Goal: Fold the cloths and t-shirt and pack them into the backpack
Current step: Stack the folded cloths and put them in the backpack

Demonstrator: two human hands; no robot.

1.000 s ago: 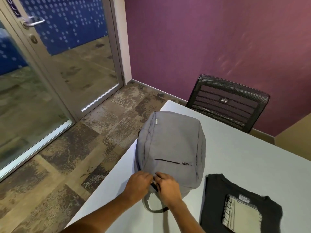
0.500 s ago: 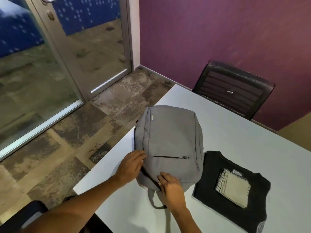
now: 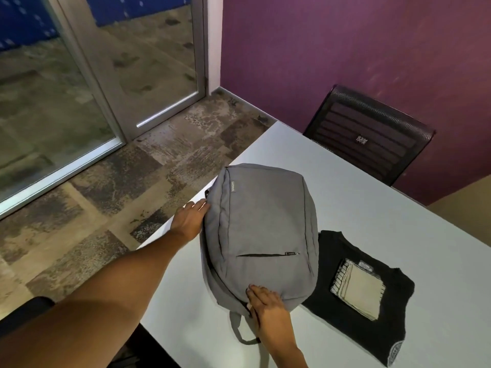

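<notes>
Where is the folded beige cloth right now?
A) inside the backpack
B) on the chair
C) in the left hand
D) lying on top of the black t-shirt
D: the folded beige cloth lies on the black t-shirt, spread on the table to the right of the grey backpack; the left hand touches the bag's side and the right hand rests on its near end.

one backpack (image 3: pixel 261 229), one t-shirt (image 3: pixel 372 322) — one folded cloth (image 3: pixel 357 290), two hands
</notes>
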